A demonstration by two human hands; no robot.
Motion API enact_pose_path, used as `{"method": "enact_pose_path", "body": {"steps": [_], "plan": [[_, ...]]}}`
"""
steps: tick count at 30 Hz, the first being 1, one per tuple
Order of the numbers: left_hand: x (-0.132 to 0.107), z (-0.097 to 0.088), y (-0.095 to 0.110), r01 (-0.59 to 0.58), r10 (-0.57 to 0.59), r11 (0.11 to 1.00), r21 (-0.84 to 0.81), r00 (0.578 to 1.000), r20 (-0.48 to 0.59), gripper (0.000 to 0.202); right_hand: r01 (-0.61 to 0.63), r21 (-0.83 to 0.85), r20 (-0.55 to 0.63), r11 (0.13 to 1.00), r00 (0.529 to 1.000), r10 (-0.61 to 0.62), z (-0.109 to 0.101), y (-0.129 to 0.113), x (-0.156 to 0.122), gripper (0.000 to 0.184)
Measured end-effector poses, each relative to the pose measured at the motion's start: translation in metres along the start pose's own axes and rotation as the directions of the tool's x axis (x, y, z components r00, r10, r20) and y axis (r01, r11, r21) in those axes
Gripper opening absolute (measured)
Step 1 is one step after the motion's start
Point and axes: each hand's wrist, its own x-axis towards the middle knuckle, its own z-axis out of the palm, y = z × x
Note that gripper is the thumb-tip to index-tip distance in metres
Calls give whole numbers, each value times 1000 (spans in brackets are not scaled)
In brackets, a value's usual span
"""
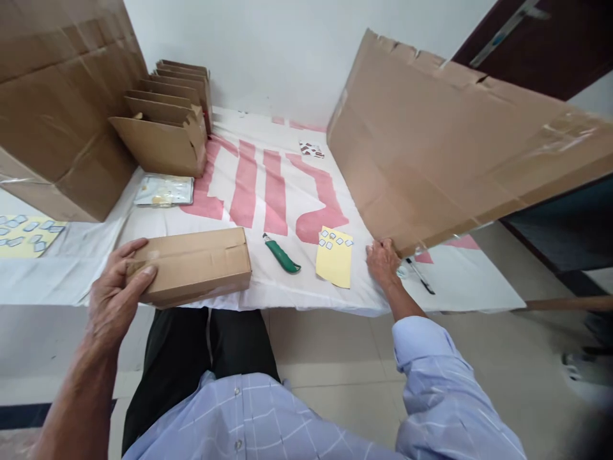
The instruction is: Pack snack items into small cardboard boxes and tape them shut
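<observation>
My left hand (117,287) grips the left end of a closed, long cardboard box (196,262) at the table's front edge, thumb on top. My right hand (383,260) is at the lower corner of a large cardboard box (460,153). Its fingers are bent and pressed together; what they hold, if anything, is hidden. Just left of it lies a yellow sheet (336,268) with several small white stickers on its upper part. A green utility knife (282,254) rests between the long box and the sheet. To the right of my wrist is a black pen (421,278).
Several folded-open small cartons (165,121) stand in a row at the back left, beside another large cardboard box (62,108). A flat plastic-wrapped packet (164,190) lies before them. Another stickered yellow sheet (29,236) is far left. A red-and-white cloth (249,255) covers the table.
</observation>
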Motion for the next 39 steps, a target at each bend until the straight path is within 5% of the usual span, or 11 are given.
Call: {"method": "enact_pose_path", "body": {"steps": [7, 12, 16, 18, 21, 24, 27, 30, 32, 35, 39], "plan": [[3, 0, -3, -25, 29, 995, -100, 999, 34, 34, -55, 26, 40, 998, 998, 54, -8, -7, 2, 50], [6, -10, -16, -108, 130, 975, -196, 986, 101, 29, -107, 186, -94, 977, 988, 126, -29, -18, -10, 65], [5, -22, -24, -266, 304, 941, -208, 937, 174, 23, 161, 415, -336, 895, 942, -13, -66, -58, -19, 57], [1, -28, -21, -309, 342, 936, -168, 911, 230, 18, 406, 551, -441, 729, 883, -159, -92, -94, -34, 49], [-6, -38, -10, -289, 296, 955, -71, 897, 329, 21, 679, 637, -534, 365, 730, -427, -130, -155, -73, 44], [-9, -51, 3, -258, 242, 966, -22, 871, 427, 32, 798, 593, -568, 110, 510, -646, -154, -203, -122, 35], [-5, -62, 11, -236, 232, 970, -56, 837, 495, 45, 865, 500, -572, -47, 289, -768, -156, -228, -158, 26], [8, -64, 15, -221, 194, 975, 3, 864, 465, 60, 913, 404, -554, -61, 191, -810, -146, -235, -171, 26], [18, -58, 16, -251, 182, 964, 87, 863, 472, 59, 917, 396, -546, -40, 200, -814, -142, -238, -170, 29], [33, -42, 18, -370, 214, 910, 187, 806, 552, 61, 920, 392, -518, 4, 224, -826, -147, -246, -163, 26], [43, -23, 20, -466, 214, 813, 349, 796, 566, 60, 967, 228, -309, 109, 178, -934, -162, -264, -159, 24]]}}
